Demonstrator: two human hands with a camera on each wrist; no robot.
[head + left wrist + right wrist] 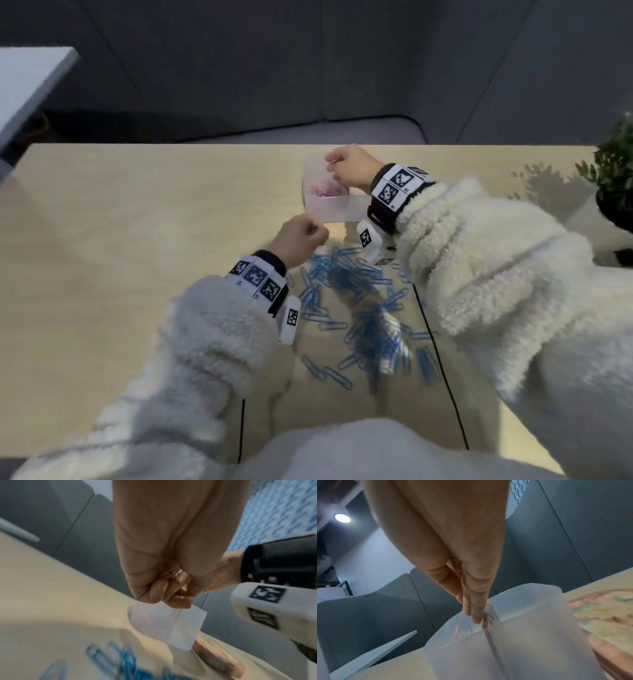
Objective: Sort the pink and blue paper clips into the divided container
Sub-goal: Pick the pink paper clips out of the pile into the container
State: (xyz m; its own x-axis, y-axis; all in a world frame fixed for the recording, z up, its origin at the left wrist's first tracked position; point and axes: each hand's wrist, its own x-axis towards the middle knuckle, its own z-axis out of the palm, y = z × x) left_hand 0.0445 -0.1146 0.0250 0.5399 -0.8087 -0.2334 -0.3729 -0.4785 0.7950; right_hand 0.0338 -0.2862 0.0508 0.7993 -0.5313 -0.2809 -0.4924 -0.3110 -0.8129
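1. Although the wrist views are blurred, the left hand shows fingers curled into a fist; in its own wrist view a few thin pink wire paper clips sit pinched between the fingertips.
2. Over the translucent white plastic divided container the right hand hovers with fingers drawn together; it seems to pinch a pink clip, though I cannot tell for sure.
3. One compartment of that container, standing on the pale wooden table, already holds a heap of pink clips.
4. Spread between the two sleeves, nearer the person, lies the loose pile of blue wire paper clips, unsorted.
5. Handling, as I judge it: each clip is very light, stiff and springy, with a smooth coating that slips, and clips hook into one another, so a pinch across the flat loops with thumb and forefinger suits best, or a small scooped handful.
6. Being thin-walled and light, the container will likely slide or tip if knocked; steady it at the rim.
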